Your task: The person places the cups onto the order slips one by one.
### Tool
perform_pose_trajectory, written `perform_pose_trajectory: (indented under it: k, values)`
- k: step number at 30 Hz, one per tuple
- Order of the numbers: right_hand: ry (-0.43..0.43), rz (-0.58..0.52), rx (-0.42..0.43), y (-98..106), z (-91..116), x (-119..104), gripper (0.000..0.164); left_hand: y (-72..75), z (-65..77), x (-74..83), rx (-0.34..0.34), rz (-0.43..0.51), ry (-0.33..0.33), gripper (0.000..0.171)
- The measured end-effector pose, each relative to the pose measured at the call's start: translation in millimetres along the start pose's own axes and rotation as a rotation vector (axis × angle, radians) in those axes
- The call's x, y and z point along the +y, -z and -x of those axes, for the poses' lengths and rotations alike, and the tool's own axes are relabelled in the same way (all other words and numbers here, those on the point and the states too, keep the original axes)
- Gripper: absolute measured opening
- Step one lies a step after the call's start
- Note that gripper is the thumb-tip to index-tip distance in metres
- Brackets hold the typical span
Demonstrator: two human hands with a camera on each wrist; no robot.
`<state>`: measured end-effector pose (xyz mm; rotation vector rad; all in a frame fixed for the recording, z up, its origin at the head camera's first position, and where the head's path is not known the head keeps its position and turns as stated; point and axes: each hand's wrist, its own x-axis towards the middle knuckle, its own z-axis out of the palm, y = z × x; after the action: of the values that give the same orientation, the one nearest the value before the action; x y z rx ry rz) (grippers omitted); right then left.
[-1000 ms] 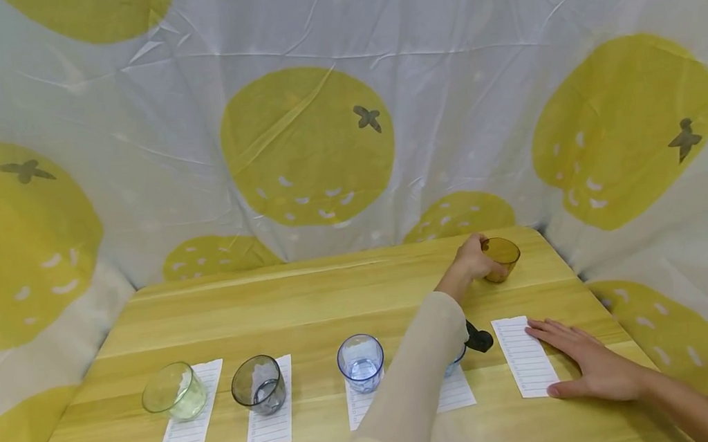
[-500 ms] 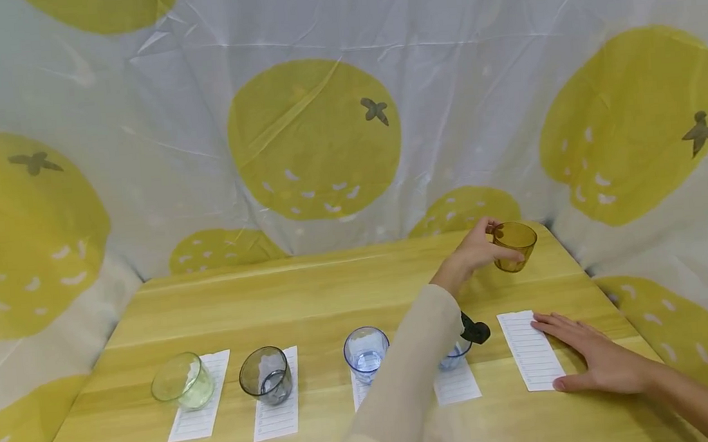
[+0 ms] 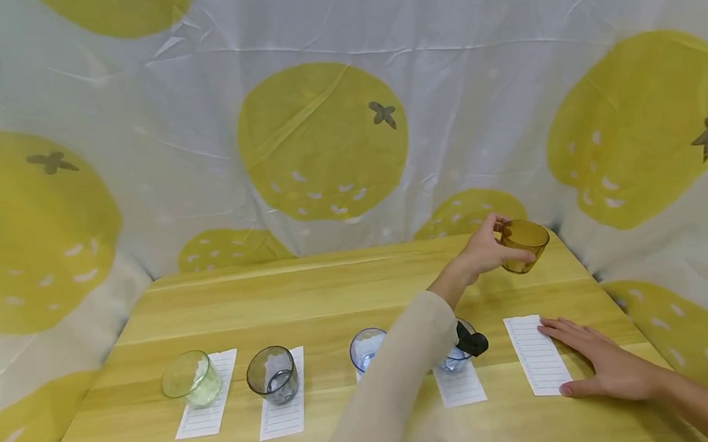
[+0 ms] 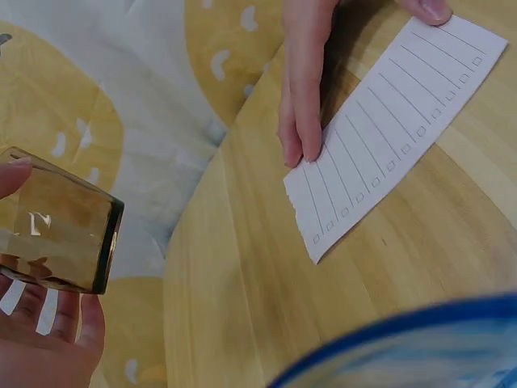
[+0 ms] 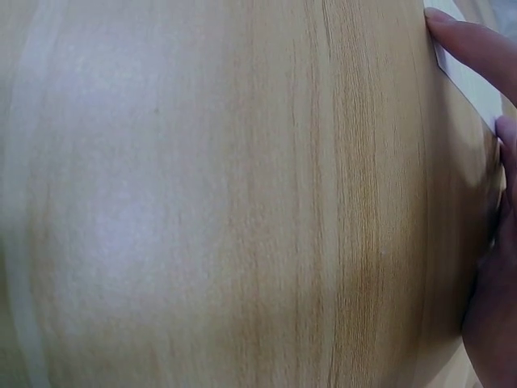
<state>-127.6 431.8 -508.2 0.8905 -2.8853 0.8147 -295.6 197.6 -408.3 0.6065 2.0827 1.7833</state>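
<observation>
My left hand [image 3: 484, 249], its arm stretched across to the far right of the table, grips an amber glass [image 3: 526, 235] above the tabletop. In the left wrist view the amber glass [image 4: 60, 226] sits between thumb and fingers, tilted. My right hand [image 3: 615, 365] rests at the right edge of a lined paper slip [image 3: 538, 356], with straight fingertips and thumb touching it. The right wrist view catches only part of the right hand [image 5: 493, 267] and a corner of the slip [image 5: 468, 81].
Left of the right hand, a green glass [image 3: 201, 382], a grey glass [image 3: 274, 376] and two blue glasses, one nearer the middle [image 3: 367, 348] and one [image 3: 455, 362] partly behind the sleeve [image 3: 397, 377], stand on similar slips. Behind the wooden table [image 3: 309, 287] hangs a patterned cloth [image 3: 469, 101].
My left hand has lifted the amber glass off the table and carried it slightly to the right. The right hand has stayed on the slip. The head view has shifted a little.
</observation>
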Motion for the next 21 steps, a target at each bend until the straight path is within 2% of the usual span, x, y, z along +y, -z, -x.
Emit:
perform_pose_trajectory:
  k: [8, 14, 21]
  values:
    - [-0.065, -0.055, -0.022, -1, 1, -1, 0.091, 1.0, 16.8, 3.6, -0.064, -0.039, -0.032, 0.062]
    - [-0.069, -0.066, -0.028, -2, 4, 0, 0.091, 1.8, 29.6, 8.1, -0.106, -0.072, -0.064, 0.065]
    - [-0.052, -0.06, -0.012, -2, 2, -1, 0.091, 6.1, 44.3, 12.2, -0.076, -0.095, -0.083, 0.066]
